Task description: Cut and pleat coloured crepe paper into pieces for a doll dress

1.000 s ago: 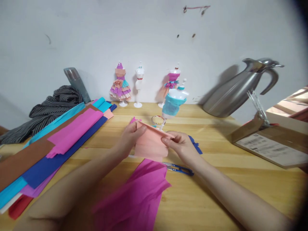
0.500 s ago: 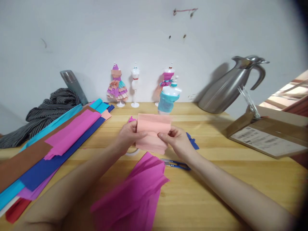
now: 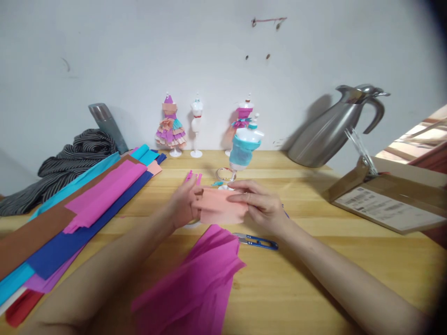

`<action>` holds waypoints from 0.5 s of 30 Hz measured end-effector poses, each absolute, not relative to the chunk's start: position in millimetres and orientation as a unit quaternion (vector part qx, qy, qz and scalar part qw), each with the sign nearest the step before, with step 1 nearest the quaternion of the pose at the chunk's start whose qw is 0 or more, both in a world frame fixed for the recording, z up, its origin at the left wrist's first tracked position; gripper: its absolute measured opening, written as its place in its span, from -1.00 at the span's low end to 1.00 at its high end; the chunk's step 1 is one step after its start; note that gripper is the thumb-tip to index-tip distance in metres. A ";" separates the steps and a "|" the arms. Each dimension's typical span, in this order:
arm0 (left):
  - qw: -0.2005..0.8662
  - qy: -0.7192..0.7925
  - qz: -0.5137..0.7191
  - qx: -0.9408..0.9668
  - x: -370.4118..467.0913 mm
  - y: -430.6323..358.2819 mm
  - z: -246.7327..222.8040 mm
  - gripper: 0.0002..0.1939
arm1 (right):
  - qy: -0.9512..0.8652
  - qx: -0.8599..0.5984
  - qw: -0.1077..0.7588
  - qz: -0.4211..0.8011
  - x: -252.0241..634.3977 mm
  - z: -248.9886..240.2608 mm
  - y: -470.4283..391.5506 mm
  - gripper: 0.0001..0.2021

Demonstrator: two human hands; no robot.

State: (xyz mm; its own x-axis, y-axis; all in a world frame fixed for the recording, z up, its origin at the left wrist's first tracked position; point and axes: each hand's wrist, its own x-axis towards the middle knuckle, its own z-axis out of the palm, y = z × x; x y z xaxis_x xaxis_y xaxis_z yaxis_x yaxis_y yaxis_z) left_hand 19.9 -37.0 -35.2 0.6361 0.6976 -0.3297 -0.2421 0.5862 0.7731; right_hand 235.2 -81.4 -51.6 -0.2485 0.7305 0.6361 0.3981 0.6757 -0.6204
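Note:
A folded piece of peach crepe paper (image 3: 221,209) is held up between my two hands, above the table. My left hand (image 3: 185,202) grips its left edge. My right hand (image 3: 263,204) pinches its upper right part between thumb and fingers. Just behind the paper stands a small mannequin (image 3: 246,144) wrapped in turquoise crepe paper. Blue-handled thread snips (image 3: 256,241) lie below my right hand. Nearer to me spreads a crumpled magenta crepe sheet (image 3: 206,274). Part of a white ring shows under my left hand.
Folded crepe papers (image 3: 101,204) in several colours are piled at left beside a striped cloth (image 3: 77,158) and a grey flask (image 3: 108,125). More mannequins (image 3: 170,128) stand along the wall. At right are a steel jug (image 3: 328,125) and an open cardboard box (image 3: 391,200).
The peach paper's upper part has been folded down, making it shorter. My right hand now grips from above. The turquoise mannequin's base and a ring behind the paper have come into sight.

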 end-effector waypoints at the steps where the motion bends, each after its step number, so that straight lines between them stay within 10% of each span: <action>1: 0.830 0.314 0.267 0.375 19.3 -37.7 -36.9 -0.62 | -0.780 -0.358 0.485 0.166 236.6 -51.1 -81.2 -0.79; 9: 0.661 0.392 0.346 0.539 21.2 -41.1 -41.4 -0.71 | -0.599 -0.381 0.500 0.496 234.3 -50.2 -74.7 -0.63; 15: 0.622 0.386 0.358 0.580 20.5 -39.7 -37.7 -0.65 | -0.575 -0.459 0.444 0.511 219.9 -55.0 -76.4 -0.67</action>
State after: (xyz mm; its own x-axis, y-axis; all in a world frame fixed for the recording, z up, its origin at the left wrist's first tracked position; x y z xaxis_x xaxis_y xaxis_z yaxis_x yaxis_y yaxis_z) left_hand 20.5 -39.7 -37.7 0.4466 0.8924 -0.0645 0.0033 0.0705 0.9975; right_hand 219.9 -76.4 -55.0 -0.1851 0.9819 0.0411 0.0740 0.0556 -0.9957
